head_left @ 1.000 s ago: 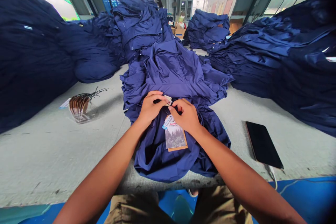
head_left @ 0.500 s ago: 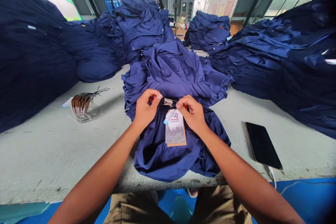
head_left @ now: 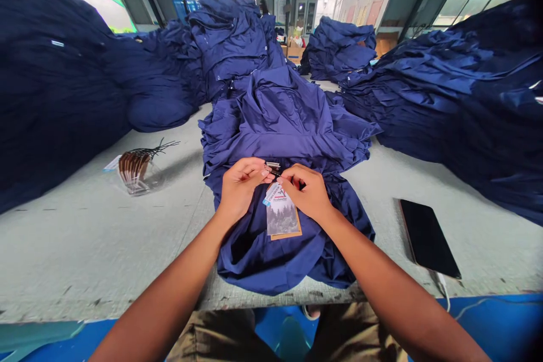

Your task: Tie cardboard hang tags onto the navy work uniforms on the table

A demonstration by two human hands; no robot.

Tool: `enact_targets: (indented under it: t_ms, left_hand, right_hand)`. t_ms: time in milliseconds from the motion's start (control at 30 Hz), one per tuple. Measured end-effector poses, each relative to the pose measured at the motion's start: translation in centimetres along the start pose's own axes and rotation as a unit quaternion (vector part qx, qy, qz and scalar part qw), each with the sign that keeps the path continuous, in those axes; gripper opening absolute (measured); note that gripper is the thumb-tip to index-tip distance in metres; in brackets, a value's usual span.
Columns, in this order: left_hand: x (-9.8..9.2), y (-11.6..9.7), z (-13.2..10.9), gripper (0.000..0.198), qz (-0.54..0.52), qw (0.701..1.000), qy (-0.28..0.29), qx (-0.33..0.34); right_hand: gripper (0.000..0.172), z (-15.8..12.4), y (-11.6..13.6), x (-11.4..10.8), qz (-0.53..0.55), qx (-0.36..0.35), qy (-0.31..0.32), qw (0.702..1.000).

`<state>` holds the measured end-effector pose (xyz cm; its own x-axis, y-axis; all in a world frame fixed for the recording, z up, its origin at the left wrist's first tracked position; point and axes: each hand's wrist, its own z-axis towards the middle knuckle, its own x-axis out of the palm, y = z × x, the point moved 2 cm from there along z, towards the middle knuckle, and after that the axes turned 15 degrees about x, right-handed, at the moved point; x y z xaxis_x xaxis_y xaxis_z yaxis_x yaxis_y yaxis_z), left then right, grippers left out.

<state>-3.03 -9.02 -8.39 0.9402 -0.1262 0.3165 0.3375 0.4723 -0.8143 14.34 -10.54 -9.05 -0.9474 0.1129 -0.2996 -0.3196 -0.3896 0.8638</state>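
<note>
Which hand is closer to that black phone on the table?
The right hand is nearer, over the navy garment, with the black phone off to its side. The left hand is farther, beyond the right hand.

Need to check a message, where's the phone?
In the head view, the phone lies on the table to the right of the navy garment, with a white cable at its lower end.

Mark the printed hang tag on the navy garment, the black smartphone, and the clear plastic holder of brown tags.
Printed paper hang tag (head_left: 282, 218): head view, on its tree picture.
Black smartphone (head_left: 428, 239): head view, on its dark screen.
Clear plastic holder (head_left: 134, 185): head view, on its front wall.
</note>
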Motion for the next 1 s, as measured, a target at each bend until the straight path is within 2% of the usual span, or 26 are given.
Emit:
enact_targets:
  t_ms: [200, 500, 733, 1000]
  left_hand:
    - [-0.2, 0.2, -0.2, 0.041, -0.023, 0.999, -0.011, -0.024]
    - [-0.3, 0.7, -0.4, 0.038, 0.0, 1.0, -0.005, -0.005]
    - [-0.4, 1.1, -0.6, 0.034, 0.044, 0.998, 0.026, 0.02]
    - [-0.3, 1.3, -0.8, 0.036, 0.037, 0.998, 0.031, 0.038]
  right_hand:
    - [0.017, -0.1, -0.3, 0.0, -0.029, 0.015, -0.011, 0.999]
    - [0.016, -0.4, -0.3, 0.1, -0.05, -0.014, 0.008, 0.999]
    - [0.016, -0.4, -0.3, 0.2, -0.062, -0.023, 0.008, 0.998]
    - [0.019, -0.5, -0.3, 0.3, -0.057, -0.043, 0.047, 0.996]
